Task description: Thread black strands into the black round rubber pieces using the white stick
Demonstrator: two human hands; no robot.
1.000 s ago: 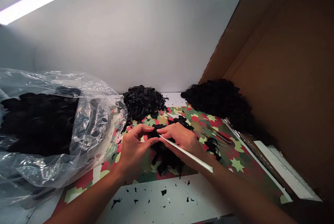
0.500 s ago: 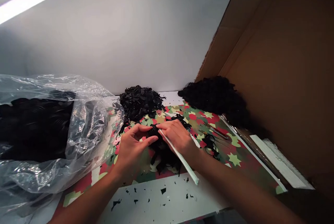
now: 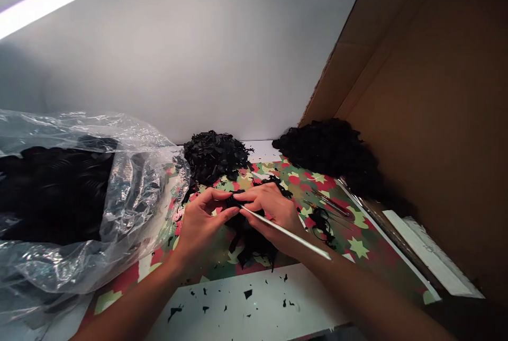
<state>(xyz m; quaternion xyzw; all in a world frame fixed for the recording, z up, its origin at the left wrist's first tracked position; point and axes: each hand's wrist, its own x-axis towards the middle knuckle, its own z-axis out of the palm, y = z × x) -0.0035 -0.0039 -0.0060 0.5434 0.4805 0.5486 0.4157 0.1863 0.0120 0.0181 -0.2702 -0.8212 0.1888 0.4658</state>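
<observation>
Between the thumb and fingers of my left hand [image 3: 201, 224] is a small black ribbed piece [image 3: 232, 201], mostly covered by the fingers. My right hand [image 3: 275, 211] grips a thin white stick-like tool [image 3: 296, 237]. Its front end meets the black piece, while its back end slants down to the right across my wrist. The two hands nearly touch at the fingertips, and the exact contact is hidden. Beneath them, black scraps [image 3: 256, 248] lie on a mat [image 3: 381, 267] patterned in red, green and yellow.
A clear plastic bag [image 3: 137, 198] with black ribbed pieces [image 3: 55, 187] is on the left. Behind my hands are a heap of black flakes [image 3: 216, 155] and a larger dark heap [image 3: 329, 147]. Tweezers [image 3: 331, 204] lie at right, near a cardboard wall [image 3: 428, 92].
The white tool has swung to a flatter slant, its back end moving up and right. My right hand has turned with it; my left hand keeps its hold in nearly the same place.
</observation>
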